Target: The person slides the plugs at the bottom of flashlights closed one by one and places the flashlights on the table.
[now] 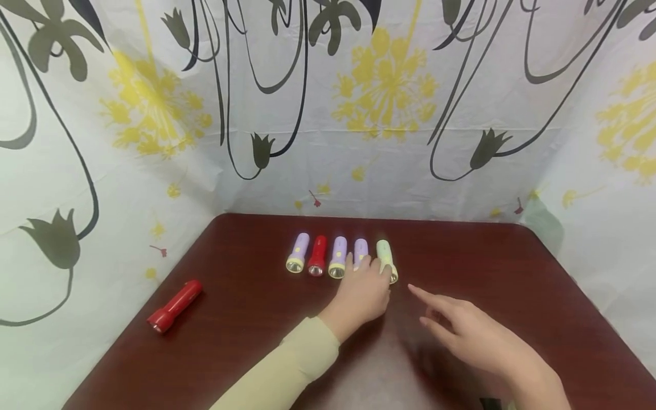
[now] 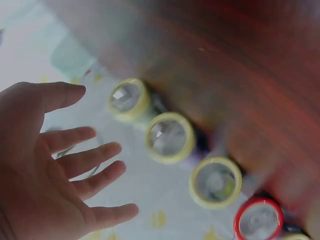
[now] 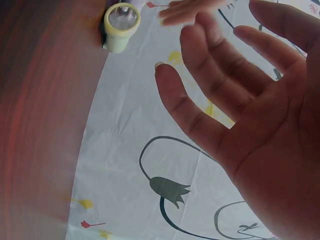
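Several small flashlights lie in a row at the back of the table, lenses toward me. From the left come a purple flashlight (image 1: 298, 252), a red flashlight (image 1: 318, 255), two more purple ones and a pale green flashlight (image 1: 384, 253). My left hand (image 1: 359, 290) hovers over the right part of the row, overlapping the fourth flashlight (image 1: 361, 248). In the left wrist view its fingers are spread, with nothing held. Right of the row, my right hand (image 1: 466, 333) is raised with loosely bent fingers, the index finger pointing toward the green flashlight; it holds nothing.
A larger red flashlight (image 1: 176, 306) lies apart on the left side of the dark red-brown table (image 1: 246, 341). A white cloth (image 1: 318, 102) with yellow and grey flower prints hangs behind the table and along both sides.
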